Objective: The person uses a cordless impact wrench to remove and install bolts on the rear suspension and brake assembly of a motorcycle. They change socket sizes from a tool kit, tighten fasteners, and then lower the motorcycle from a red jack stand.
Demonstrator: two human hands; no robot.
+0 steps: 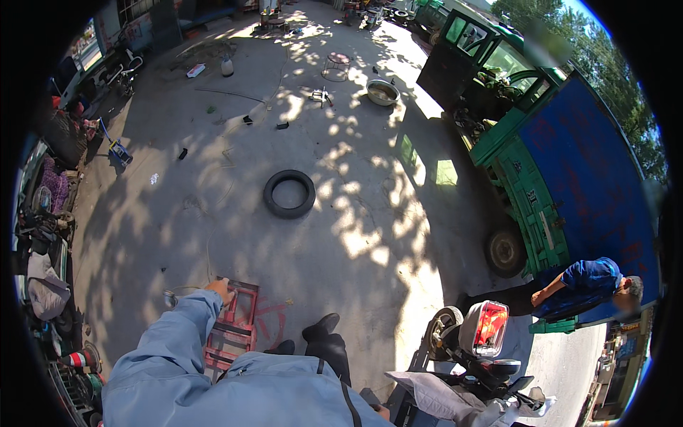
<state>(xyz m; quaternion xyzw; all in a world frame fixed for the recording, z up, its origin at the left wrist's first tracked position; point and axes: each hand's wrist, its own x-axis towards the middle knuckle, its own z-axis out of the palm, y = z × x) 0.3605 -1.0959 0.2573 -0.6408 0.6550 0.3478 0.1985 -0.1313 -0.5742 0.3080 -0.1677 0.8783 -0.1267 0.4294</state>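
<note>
My left hand (221, 291) reaches forward and down, with its fingers closed over the top end of a red metal frame (246, 315). The frame has several crossbars, and my sleeve and jacket hide part of it. Only a little of my right hand (381, 411) shows at the bottom edge, beside my jacket. What its fingers do is hidden. On the concrete ahead of me lies a black tire (290, 212). Red paint marks (275, 320) are on the ground just right of the frame.
A motorcycle (443, 333) with a rear box stands at my right. Behind it, a person (581, 283) leans near a green truck (539, 213) whose door hangs open. Farther off are a metal basin (383, 100), a round stool (337, 57) and a blue floor jack (120, 153). Clutter lines the left side.
</note>
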